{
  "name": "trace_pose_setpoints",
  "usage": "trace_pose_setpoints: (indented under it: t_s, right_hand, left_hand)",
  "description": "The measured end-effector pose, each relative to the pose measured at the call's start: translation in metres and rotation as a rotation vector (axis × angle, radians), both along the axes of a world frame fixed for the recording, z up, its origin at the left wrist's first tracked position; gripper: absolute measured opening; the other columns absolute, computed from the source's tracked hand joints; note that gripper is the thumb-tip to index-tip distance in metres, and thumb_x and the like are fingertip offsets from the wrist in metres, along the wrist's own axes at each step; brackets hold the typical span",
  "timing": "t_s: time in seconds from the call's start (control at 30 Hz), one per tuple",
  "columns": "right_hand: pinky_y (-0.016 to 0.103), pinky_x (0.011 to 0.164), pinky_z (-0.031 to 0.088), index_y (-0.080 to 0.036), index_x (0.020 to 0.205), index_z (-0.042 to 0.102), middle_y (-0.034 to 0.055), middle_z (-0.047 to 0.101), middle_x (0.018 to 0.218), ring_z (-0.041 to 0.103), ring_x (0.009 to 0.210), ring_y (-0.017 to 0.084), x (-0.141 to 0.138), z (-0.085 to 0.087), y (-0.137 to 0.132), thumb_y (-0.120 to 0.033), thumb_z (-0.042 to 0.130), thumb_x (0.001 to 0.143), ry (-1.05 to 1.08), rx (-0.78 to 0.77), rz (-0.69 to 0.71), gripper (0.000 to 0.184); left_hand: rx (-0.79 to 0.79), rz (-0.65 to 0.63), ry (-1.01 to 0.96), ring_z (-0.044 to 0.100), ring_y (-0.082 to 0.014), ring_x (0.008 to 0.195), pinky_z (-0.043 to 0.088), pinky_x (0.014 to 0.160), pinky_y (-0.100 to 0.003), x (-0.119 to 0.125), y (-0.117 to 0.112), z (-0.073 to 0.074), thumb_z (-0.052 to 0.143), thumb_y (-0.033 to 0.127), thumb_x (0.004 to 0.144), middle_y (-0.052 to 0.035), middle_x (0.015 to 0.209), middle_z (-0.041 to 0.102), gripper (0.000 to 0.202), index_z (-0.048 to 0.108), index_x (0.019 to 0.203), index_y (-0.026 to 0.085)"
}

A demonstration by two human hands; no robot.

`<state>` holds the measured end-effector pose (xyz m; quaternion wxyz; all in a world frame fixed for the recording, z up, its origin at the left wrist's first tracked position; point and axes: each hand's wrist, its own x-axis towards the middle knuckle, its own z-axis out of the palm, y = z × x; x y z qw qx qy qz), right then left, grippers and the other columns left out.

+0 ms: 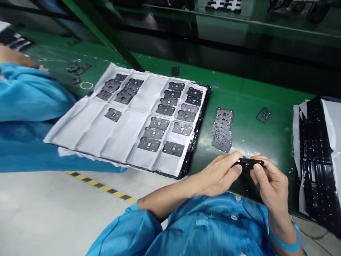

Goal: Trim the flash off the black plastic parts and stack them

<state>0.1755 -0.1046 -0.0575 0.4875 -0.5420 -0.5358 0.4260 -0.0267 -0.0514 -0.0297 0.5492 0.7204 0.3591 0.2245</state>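
Observation:
Close to my body, my left hand (226, 174) and my right hand (269, 177) both pinch a small black plate-like part (249, 163), seen nearly edge-on. My left fingers grip its left end, my right thumb and fingers its right end. Just beyond my hands lies an overlapping row of flat dark grey parts (223, 129) with small cut-outs. A single similar part (263, 115) rests farther right on the green bench. On my left, a compartmented tray lined with white sheet (138, 121) holds several of these grey parts in its pockets.
At the right edge stand stacked black trays (311, 160) with white sheets. A co-worker's blue sleeve (29, 96) reaches in at the left, near a few loose dark parts (77, 67) and a pale ring (86, 85). A green post (103, 33) rises behind the tray.

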Motion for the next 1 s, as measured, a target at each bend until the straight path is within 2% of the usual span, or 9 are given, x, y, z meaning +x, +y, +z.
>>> trace_pose_setpoints:
  t_s: [0.13, 0.27, 0.47, 0.67, 0.87, 1.0]
  right_hand:
    - [0.027, 0.059, 0.045, -0.021, 0.108, 0.076, -0.0001, 0.062, 0.087, 0.053, 0.060, 0.010, -0.005, 0.000, -0.003, -0.027, 0.063, 0.110, -0.053, 0.051, 0.011, 0.015]
    - [0.028, 0.061, 0.049, -0.021, 0.116, 0.077, 0.0025, 0.067, 0.091, 0.057, 0.062, 0.012, -0.008, -0.001, -0.006, -0.025, 0.062, 0.110, -0.074, 0.076, 0.021, 0.016]
    - [0.027, 0.061, 0.051, -0.022, 0.109, 0.077, 0.0029, 0.068, 0.094, 0.058, 0.059, 0.011, -0.009, -0.003, -0.007, -0.024, 0.063, 0.110, -0.076, 0.084, 0.029, 0.015]
    - [0.029, 0.063, 0.052, -0.020, 0.109, 0.077, 0.0012, 0.066, 0.084, 0.057, 0.058, 0.012, -0.007, -0.004, -0.007, -0.028, 0.064, 0.110, -0.094, 0.071, 0.003, 0.016]
    - [0.029, 0.063, 0.052, -0.020, 0.108, 0.078, 0.0019, 0.067, 0.083, 0.059, 0.061, 0.014, -0.008, -0.003, -0.006, -0.029, 0.064, 0.109, -0.108, 0.077, -0.006, 0.016]
    - [0.029, 0.062, 0.052, -0.021, 0.109, 0.077, 0.0018, 0.066, 0.082, 0.061, 0.064, 0.015, -0.009, -0.003, -0.006, -0.028, 0.064, 0.109, -0.115, 0.091, 0.001, 0.015]
  left_hand:
    - [-0.027, 0.094, -0.077, 0.045, -0.0153, 0.065, 0.035, 0.066, -0.031, 0.002, 0.000, -0.007, 0.034, 0.032, 0.108, 0.0040, 0.069, 0.044, 0.027, 0.042, 0.084, 0.023]
    - [-0.014, 0.174, -0.132, 0.038, -0.0136, 0.061, 0.031, 0.064, -0.031, 0.005, -0.001, -0.014, 0.034, 0.028, 0.107, 0.0059, 0.065, 0.038, 0.027, 0.039, 0.080, 0.024]
    - [0.033, 0.148, -0.154, 0.035, -0.0131, 0.060, 0.029, 0.063, -0.030, 0.003, 0.000, -0.020, 0.038, 0.024, 0.103, 0.0069, 0.065, 0.035, 0.022, 0.038, 0.082, 0.024]
    - [0.048, 0.145, -0.106, 0.034, -0.0137, 0.061, 0.030, 0.064, -0.030, 0.003, 0.000, -0.017, 0.038, 0.023, 0.099, 0.0068, 0.066, 0.034, 0.015, 0.038, 0.084, 0.024]
    - [0.003, 0.103, -0.092, 0.039, -0.0143, 0.063, 0.032, 0.065, -0.031, 0.000, 0.002, -0.015, 0.038, 0.029, 0.105, 0.0054, 0.068, 0.039, 0.022, 0.040, 0.084, 0.023]
    - [-0.009, 0.145, -0.088, 0.037, -0.0139, 0.062, 0.031, 0.064, -0.030, 0.002, 0.003, -0.017, 0.037, 0.031, 0.106, 0.0056, 0.067, 0.037, 0.026, 0.038, 0.081, 0.024]
